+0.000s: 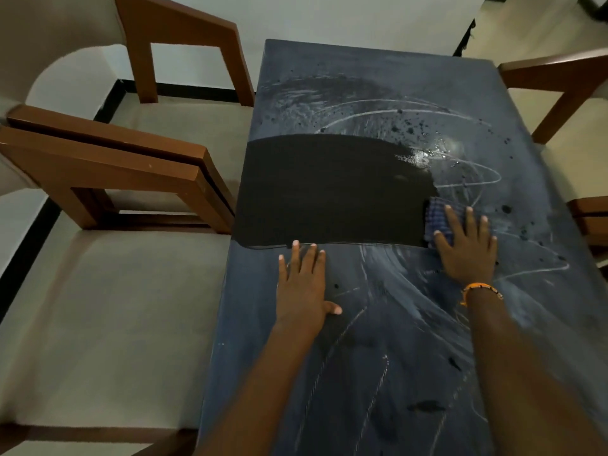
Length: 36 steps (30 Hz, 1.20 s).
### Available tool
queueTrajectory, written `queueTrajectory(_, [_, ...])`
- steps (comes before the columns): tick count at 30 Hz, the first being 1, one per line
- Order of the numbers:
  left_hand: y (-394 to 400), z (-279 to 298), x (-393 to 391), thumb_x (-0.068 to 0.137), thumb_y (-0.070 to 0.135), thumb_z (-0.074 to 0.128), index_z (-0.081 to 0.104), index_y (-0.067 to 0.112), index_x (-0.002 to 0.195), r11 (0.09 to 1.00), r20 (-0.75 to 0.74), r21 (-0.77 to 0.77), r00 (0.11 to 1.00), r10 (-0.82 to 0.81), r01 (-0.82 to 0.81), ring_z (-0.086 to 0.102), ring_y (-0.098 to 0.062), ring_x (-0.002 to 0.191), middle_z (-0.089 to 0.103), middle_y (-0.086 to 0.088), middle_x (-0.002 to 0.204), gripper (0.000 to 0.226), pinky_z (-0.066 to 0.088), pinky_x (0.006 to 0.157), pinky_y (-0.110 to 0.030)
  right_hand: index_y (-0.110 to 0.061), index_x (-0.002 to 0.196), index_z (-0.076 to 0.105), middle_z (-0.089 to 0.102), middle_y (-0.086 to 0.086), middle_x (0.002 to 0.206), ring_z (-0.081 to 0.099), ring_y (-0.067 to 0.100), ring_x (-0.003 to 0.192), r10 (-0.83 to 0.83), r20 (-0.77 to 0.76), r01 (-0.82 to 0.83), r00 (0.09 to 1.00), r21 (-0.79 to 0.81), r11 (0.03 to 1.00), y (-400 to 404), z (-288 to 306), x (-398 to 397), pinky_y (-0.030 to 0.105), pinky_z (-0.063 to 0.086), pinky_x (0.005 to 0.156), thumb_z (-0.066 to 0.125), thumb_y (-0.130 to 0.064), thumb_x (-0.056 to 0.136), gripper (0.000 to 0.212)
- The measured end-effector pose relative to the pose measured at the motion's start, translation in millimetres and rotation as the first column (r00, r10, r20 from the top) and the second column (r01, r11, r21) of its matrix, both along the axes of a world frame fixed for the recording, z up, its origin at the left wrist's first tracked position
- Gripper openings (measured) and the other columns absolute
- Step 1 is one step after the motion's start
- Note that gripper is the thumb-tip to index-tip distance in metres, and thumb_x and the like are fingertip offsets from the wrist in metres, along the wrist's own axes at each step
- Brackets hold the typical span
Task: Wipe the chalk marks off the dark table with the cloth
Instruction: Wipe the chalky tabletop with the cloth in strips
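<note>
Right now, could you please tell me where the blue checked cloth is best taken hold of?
Probably by the bunched left edge of the blue checked cloth, pinched from above on the wiped side: the right hand lies flat over the rest, pressing it to the table.

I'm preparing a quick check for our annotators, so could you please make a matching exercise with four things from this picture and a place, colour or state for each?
Things:
1. cloth
2. left hand
3. bracelet
4. wiped band

Descriptions:
A. orange, just behind the right hand
B. flat on the table, holding nothing
C. clean black, reaching the table's left edge
D. blue checked, pressed under the right hand

Pairs: 1-D, 2-B, 3-A, 4-C
</note>
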<state>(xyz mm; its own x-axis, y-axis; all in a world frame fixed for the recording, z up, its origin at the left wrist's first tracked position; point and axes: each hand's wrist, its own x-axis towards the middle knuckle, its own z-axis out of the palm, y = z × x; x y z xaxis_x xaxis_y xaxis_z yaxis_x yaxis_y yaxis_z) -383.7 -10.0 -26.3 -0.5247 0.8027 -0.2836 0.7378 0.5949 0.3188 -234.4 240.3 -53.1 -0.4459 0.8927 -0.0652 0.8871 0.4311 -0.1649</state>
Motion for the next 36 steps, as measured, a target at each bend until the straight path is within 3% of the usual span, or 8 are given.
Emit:
queueTrajectory(5, [4,2,1,0.074,0.046,0.068,0.003,0.012,0.146,1.0,-0.014,-0.002,1.0,0.025,-0.025,-0.018,-0.029,0.142,0.002,-0.008,0.157,0.103,-0.011,0.113,-0.047,-0.031,0.15,0.01,0.0,0.01,0.16,-0.005,0.034,0.146,-0.078,0.002,0.078,0.997,-0.038,0.996,-26,1,-41,0.058,-0.002,0.116,0.038,-0.042,0.097,0.061])
queueTrajectory(9, [8,3,3,0.071,0.046,0.071,-0.004,0.008,0.146,0.998,-0.037,-0.024,0.997,0.061,-0.062,-0.018,-0.029,0.142,0.0,-0.008,0.157,0.112,-0.01,0.113,-0.047,-0.034,0.149,0.014,0.002,0.008,0.16,-0.004,0.033,0.147,0.225,-0.044,-0.225,0.973,0.003,0.974,-85,-1,-106,0.054,-0.004,0.115,0.038,-0.051,0.094,0.062])
queueTrajectory(12, [17,4,12,0.07,0.044,0.073,-0.008,0.005,0.145,0.991,-0.037,0.001,0.99,0.137,-0.137,-0.017,-0.029,0.142,-0.003,-0.01,0.157,0.117,-0.007,0.114,-0.045,-0.035,0.148,0.017,0.005,0.006,0.16,-0.002,0.03,0.147,0.487,-0.062,-0.489,0.871,-0.009,0.872,-109,-1,-133,0.051,-0.006,0.116,0.038,-0.051,0.093,0.061])
queueTrajectory(15, [41,9,27,0.074,0.046,0.069,-0.005,0.007,0.145,0.98,-0.014,0.055,0.981,0.193,-0.192,-0.014,-0.028,0.143,-0.001,-0.01,0.157,0.11,-0.005,0.115,-0.044,-0.036,0.148,0.018,0.006,0.002,0.161,-0.001,0.025,0.148,0.578,-0.083,-0.58,0.812,-0.012,0.814,-81,-5,-110,0.046,-0.007,0.116,0.038,-0.05,0.094,0.059])
queueTrajectory(25, [163,14,94,0.078,0.042,0.066,0.0,0.008,0.146,0.999,0.032,0.005,0.998,0.046,-0.046,-0.014,-0.025,0.143,0.001,-0.008,0.157,0.101,-0.005,0.115,-0.045,-0.034,0.147,0.023,0.018,0.006,0.159,0.01,0.031,0.146,0.04,-0.057,-0.036,0.998,0.076,0.996,109,-5,126,0.054,0.011,0.117,0.045,-0.04,0.094,0.058])
queueTrajectory(31, [168,3,98,0.075,0.04,0.071,0.01,0.01,0.146,0.993,0.02,-0.042,0.994,0.107,-0.106,-0.008,-0.025,0.144,0.007,-0.005,0.156,0.098,-0.001,0.116,-0.045,-0.028,0.149,0.019,0.009,0.011,0.16,0.002,0.034,0.147,-0.289,-0.117,0.293,0.95,0.018,0.956,107,-8,102,0.057,0.002,0.116,0.043,-0.043,0.094,0.062])
queueTrajectory(33, [166,1,98,0.075,0.04,0.071,0.009,0.011,0.146,0.993,0.029,-0.029,0.993,0.118,-0.117,-0.01,-0.025,0.144,0.007,-0.003,0.157,0.098,-0.001,0.116,-0.045,-0.03,0.15,0.016,0.004,0.01,0.16,-0.002,0.033,0.147,-0.193,-0.125,0.194,0.973,0.0,0.981,88,-7,57,0.056,-0.001,0.116,0.041,-0.045,0.094,0.063])
queueTrajectory(36, [164,-2,100,0.074,0.037,0.072,0.013,0.013,0.146,0.991,0.06,0.013,0.99,0.129,-0.13,-0.011,-0.025,0.144,0.008,-0.001,0.157,0.097,0.001,0.116,-0.046,-0.033,0.149,0.014,0.0,0.007,0.16,-0.006,0.031,0.147,0.209,-0.123,-0.212,0.97,-0.013,0.977,52,-3,-17,0.054,-0.006,0.115,0.039,-0.044,0.094,0.062])
